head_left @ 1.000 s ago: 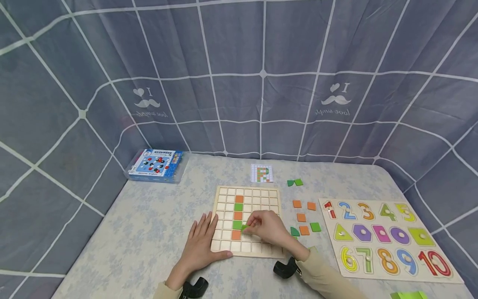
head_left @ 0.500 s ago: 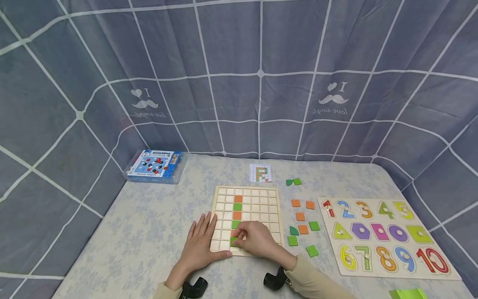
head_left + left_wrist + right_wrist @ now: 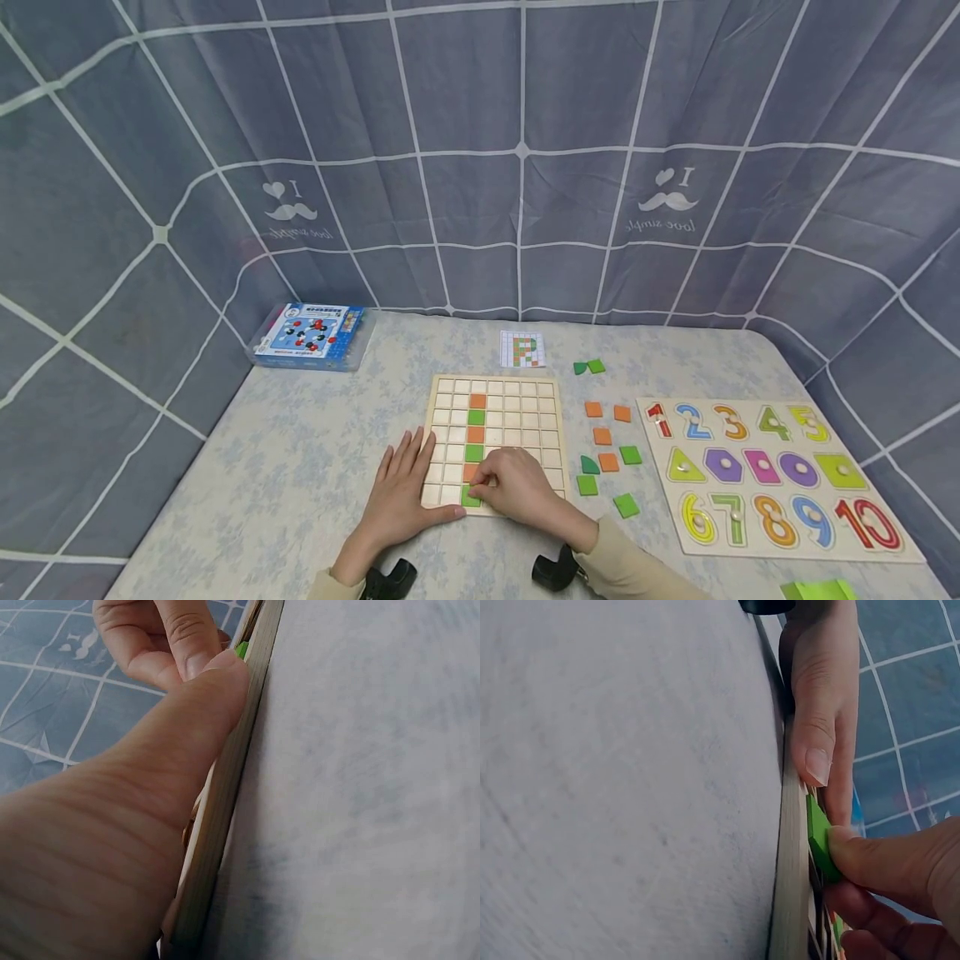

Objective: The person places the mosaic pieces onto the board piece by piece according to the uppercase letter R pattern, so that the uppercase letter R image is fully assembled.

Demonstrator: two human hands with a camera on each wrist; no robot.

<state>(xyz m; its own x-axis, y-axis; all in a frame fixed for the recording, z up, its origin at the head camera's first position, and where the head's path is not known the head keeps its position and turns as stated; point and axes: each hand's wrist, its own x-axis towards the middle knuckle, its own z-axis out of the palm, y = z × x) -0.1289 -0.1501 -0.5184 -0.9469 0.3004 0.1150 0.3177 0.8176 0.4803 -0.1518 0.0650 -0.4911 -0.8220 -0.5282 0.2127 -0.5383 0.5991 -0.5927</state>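
A wooden grid board (image 3: 521, 416) lies on the table, with a column of alternating orange and green square tiles in it. My right hand (image 3: 519, 490) pinches a green square tile (image 3: 820, 841) between thumb and finger over the bottom row, just below an orange tile (image 3: 469, 472). In the right wrist view this tile is tilted against the board's inner edge. My left hand (image 3: 403, 487) rests flat with spread fingers at the board's left side, its thumb (image 3: 217, 686) along the front rim. Fingers hide part of the held tile in the left wrist view.
Right of the board lie loose orange tiles (image 3: 602, 436) and green tiles (image 3: 626, 505). A pattern card (image 3: 522, 349) is behind it, with two green pieces (image 3: 596, 366) nearby. A number puzzle (image 3: 776, 479) lies at right, a blue box (image 3: 311, 335) at back left.
My right hand has moved toward the front with the green tile, from beside the column down to its bottom end. The left hand has stayed in place.
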